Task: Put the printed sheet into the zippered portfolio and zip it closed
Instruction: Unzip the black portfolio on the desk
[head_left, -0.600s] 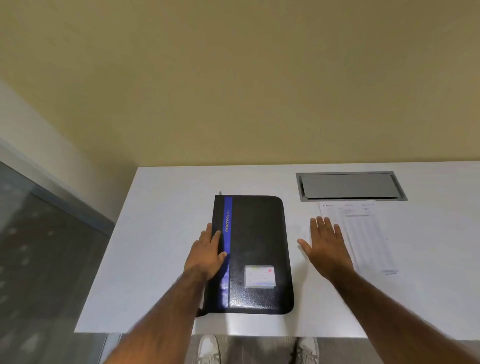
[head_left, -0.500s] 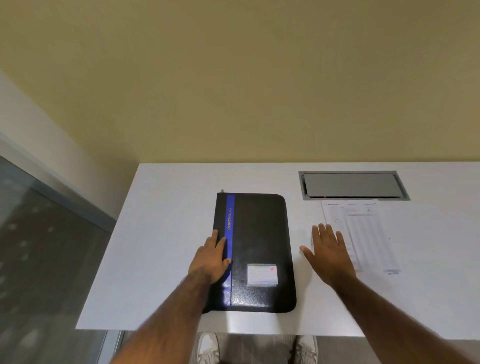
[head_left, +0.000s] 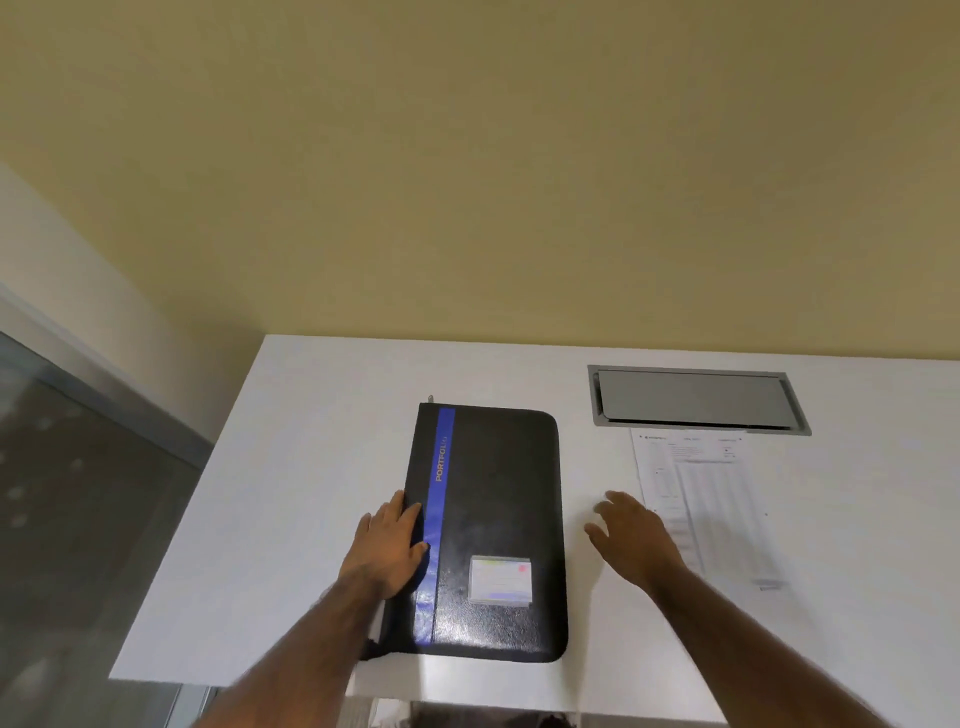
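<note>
Since a moment ago the right hand (head_left: 636, 540) has drifted off the edge of the printed sheet (head_left: 711, 499) toward the zippered portfolio (head_left: 498, 509). Its fingers are loose and blurred, its grip released, above the desk (head_left: 291, 519) between the two. The left hand (head_left: 387, 545) lies flat on the portfolio's left edge, thumb on the blue stripe (head_left: 439, 493), grip released. The sheet lies right of the closed portfolio, below a grey hatch (head_left: 693, 397).

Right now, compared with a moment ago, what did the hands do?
The right hand slid a little left, off the edge of the printed sheet toward the portfolio, and its fingers drew together. It holds nothing. The left hand still rests on the portfolio's left side. The portfolio stays closed and the printed sheet has not moved on the table.
</note>
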